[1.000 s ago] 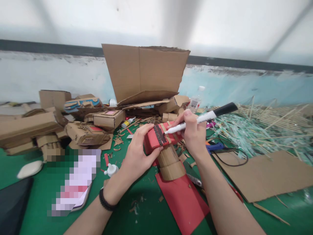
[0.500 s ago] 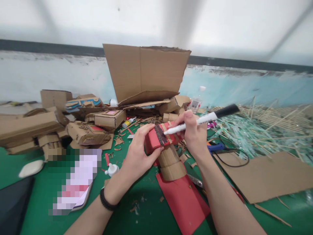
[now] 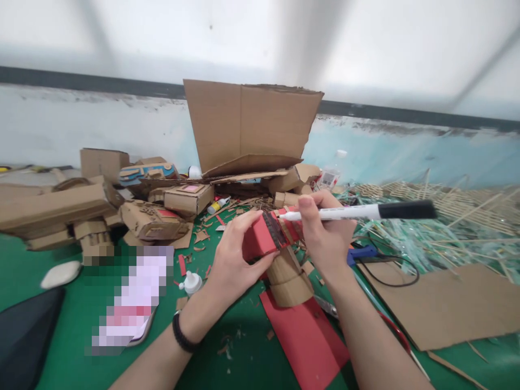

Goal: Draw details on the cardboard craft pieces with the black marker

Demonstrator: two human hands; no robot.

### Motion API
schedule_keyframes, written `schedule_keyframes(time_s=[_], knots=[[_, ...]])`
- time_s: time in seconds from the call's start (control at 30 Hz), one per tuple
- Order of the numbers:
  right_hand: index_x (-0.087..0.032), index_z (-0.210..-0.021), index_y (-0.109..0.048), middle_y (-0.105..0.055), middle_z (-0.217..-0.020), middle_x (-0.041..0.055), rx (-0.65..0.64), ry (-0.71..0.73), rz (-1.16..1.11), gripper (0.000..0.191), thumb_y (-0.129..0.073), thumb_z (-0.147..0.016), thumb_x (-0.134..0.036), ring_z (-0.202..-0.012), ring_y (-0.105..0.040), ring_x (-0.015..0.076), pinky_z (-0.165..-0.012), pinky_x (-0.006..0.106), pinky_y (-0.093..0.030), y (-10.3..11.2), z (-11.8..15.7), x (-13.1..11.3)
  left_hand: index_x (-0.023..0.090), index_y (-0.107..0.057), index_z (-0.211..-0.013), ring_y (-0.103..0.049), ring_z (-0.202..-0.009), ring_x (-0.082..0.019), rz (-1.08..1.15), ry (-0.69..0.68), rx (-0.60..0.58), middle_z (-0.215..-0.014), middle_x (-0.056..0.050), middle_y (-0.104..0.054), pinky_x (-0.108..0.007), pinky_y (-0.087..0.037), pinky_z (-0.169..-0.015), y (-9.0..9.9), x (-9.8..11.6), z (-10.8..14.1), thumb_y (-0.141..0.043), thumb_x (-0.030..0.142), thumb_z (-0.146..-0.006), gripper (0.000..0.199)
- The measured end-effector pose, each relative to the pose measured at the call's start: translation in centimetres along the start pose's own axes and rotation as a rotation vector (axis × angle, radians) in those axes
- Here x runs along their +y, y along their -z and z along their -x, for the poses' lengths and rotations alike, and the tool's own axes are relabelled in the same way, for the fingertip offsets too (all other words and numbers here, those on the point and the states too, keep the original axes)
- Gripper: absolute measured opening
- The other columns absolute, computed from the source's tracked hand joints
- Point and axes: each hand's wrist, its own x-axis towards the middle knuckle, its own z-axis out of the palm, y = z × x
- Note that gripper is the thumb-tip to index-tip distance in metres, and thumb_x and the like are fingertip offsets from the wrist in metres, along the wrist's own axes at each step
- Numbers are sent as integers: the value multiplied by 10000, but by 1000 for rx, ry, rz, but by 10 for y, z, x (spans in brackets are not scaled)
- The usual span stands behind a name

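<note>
Slim marker (image 3: 353, 212), boxy red pc (image 3: 257, 239), cdbd cyl (image 3: 290, 286)

A craft workshop: cardboard models (image 3: 73, 203) crowd the green desk (image 3: 77, 325) along its far left edge; blurred, probably wooden sticks (image 3: 377, 190) its far right.
</note>
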Motion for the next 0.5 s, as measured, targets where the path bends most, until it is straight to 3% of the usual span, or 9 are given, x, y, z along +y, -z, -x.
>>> schedule_keyframes(time_s=[0.17,0.5], knots=[[-248,-667,-631,-601,-533,-30,1,-12,34,567,-600,-1033,-681,-491,-512,142,-476,280,-380,-2,1,2,279,-434,-1576,-672,-1375,-322,-10,-11,17,-1497,-142,-659,-511,-570,-1172,-2,0,2,-854,311,-922,777],[-249,-674,-581,-554,-536,-36,-30,47,77,531,-557,-1082,-588,-503,-486,140,-500,282,-366,-1,2,4,276,-444,-1569,-670,-1381,-319,-10,0,9,-1498,-137,-659,-508,-561,-1183,-1,0,2,-840,302,-923,758]])
